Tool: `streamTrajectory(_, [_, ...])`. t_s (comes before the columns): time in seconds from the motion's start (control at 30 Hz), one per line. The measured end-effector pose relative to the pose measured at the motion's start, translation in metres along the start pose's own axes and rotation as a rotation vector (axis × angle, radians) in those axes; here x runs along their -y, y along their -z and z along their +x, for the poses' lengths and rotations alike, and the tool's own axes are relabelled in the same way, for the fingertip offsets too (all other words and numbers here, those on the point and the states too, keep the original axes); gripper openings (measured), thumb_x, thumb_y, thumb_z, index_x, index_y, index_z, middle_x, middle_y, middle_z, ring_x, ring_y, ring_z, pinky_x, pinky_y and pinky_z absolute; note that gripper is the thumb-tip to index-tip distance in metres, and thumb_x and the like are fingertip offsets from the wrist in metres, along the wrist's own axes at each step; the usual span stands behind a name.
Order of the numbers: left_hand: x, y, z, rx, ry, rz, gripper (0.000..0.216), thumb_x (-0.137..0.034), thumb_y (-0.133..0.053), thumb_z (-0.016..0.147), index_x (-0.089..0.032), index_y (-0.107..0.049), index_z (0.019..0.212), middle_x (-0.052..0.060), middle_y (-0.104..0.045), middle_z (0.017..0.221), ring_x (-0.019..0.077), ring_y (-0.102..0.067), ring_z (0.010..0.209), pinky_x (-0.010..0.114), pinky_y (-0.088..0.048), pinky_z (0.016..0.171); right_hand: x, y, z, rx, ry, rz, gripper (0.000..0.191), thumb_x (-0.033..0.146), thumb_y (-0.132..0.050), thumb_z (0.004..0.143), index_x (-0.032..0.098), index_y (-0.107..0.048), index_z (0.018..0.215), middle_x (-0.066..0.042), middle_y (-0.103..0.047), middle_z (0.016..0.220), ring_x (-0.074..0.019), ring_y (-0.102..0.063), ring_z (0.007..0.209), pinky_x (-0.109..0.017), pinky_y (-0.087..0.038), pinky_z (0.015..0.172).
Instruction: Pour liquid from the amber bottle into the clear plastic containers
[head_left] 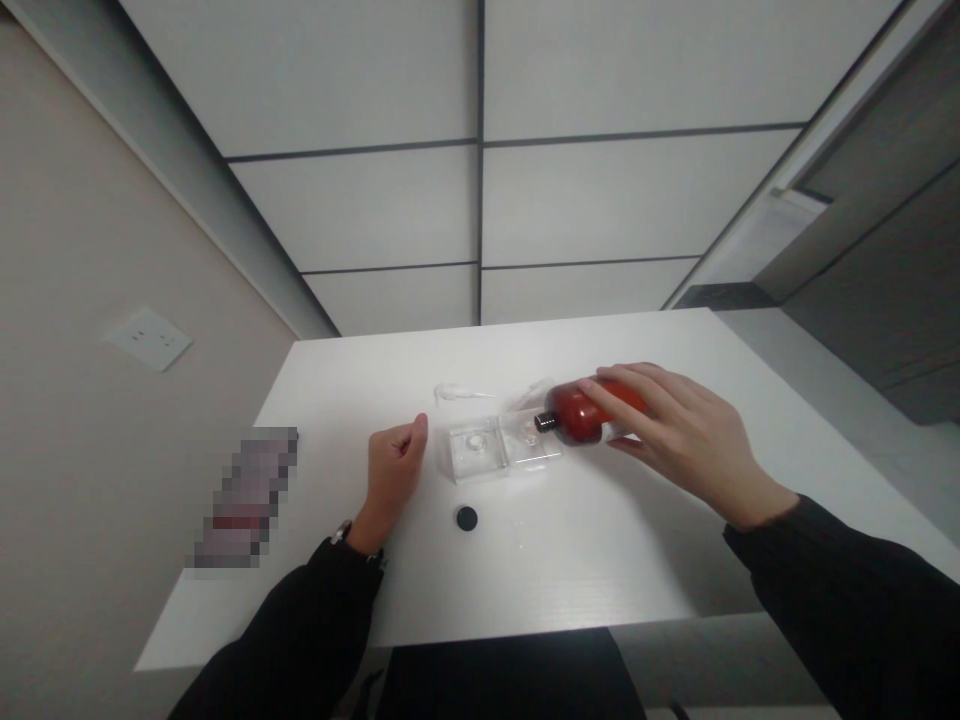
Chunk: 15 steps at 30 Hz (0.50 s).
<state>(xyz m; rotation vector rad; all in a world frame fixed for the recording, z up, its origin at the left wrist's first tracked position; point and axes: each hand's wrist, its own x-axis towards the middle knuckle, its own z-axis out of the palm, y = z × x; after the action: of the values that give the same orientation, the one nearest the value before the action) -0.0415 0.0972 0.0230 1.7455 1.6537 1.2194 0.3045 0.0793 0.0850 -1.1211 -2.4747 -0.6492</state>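
My right hand [675,430] is wrapped round a reddish-brown bottle [576,414], tipped on its side with its dark neck pointing left. The bottle's mouth is over the right part of a clear plastic tray [480,466] that has two square compartments. Some clear liquid seems to lie in the tray, though I cannot tell how much. Left of the tray, my left hand [396,458] rests closed in a fist, thumb up, and I see nothing in it. A round black cap [466,518] lies on the table in front of the tray.
A clear thin plastic piece, perhaps a dropper [457,393], lies behind the tray on the white table [585,570]. A pixelated flat object [247,495] is at the table's left edge. White panelled doors [390,210] stand behind, and a wall socket [150,338] is at the left.
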Motion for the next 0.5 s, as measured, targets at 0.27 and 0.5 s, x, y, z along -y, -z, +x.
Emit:
streamTrajectory(0.27, [-0.0010,0.0001,0.0005,0.004,0.003,0.016,0.049,-0.046,-0.044,0.094,-0.025,-0.015,0.060,-0.005,-0.016,0.056,0.0097,-0.017,0.052,0.030,-0.014,0.052,-0.0019,0.0004,0.0005,-0.012,0.016,-0.015,0.079,0.014,-0.072,0.090,0.023,-0.037,0.161,-0.016,-0.067,0.136,-0.0353,-0.064,0.120,-0.049,-0.056,0.097])
streamTrajectory(0.5, [0.0010,-0.0004,0.0019,-0.005,-0.006,0.019,0.048,-0.047,-0.044,0.092,-0.025,-0.016,0.059,-0.005,-0.016,0.054,0.0091,-0.017,0.050,0.030,-0.014,0.051,-0.0014,0.0024,0.0042,-0.033,0.048,-0.066,0.066,0.019,-0.081,0.086,0.015,-0.054,0.145,-0.018,-0.068,0.133,-0.0340,-0.066,0.116,-0.046,-0.059,0.094])
